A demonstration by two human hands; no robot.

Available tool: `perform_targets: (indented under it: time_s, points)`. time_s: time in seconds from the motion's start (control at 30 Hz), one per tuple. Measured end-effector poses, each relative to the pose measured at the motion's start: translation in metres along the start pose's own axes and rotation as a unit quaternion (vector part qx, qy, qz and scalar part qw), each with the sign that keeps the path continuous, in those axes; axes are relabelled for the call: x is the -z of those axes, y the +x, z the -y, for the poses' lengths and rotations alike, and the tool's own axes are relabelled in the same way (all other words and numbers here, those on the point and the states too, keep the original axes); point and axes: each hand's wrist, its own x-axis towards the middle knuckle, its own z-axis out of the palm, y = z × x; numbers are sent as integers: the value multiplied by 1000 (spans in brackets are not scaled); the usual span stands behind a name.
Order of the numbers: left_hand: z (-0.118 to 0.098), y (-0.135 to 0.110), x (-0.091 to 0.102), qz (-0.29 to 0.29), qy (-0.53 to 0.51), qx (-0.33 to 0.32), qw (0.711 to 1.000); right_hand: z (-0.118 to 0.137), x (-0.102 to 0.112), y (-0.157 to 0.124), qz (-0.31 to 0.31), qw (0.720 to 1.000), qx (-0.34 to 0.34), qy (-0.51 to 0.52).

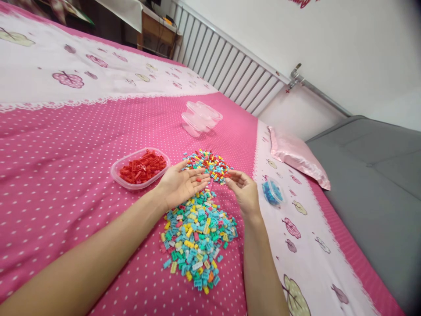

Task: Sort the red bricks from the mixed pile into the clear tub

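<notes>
My left hand (180, 182) lies palm up and open over a pile of small mixed-colour bricks (197, 239), with a red brick (198, 179) resting on its fingers. My right hand (242, 188) hovers at the far part of the pile (210, 163), fingers pinched together; what they hold is too small to make out. A clear tub of red bricks (140, 169) sits just left of my left hand. A small round tub of blue bricks (272, 192) sits right of my right hand.
All of it lies on a pink dotted bedspread (82, 145). Stacked clear empty tubs (200, 117) stand farther back. A pink pillow (296, 156) lies at the right, beside a grey sofa (378, 175). A white radiator (230, 66) lines the wall.
</notes>
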Motion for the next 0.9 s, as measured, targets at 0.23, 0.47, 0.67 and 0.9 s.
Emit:
perform_targets:
  time_s: [0.23,0.47,0.67,0.9]
  points:
    - [3,-1,-3,45,-18,52,997,23,-18,-13,87,992,79,-44]
    - [2,0,-3,-19,-6,-17,1000,-21,-7,6,17,972,102,-211]
    - [-2,2,0,-42,5,-57,997,-40,-9,5,37,943,100,-314]
    - [-1,2,1,-41,12,-58,997,-35,-3,4,-24,932,57,-358]
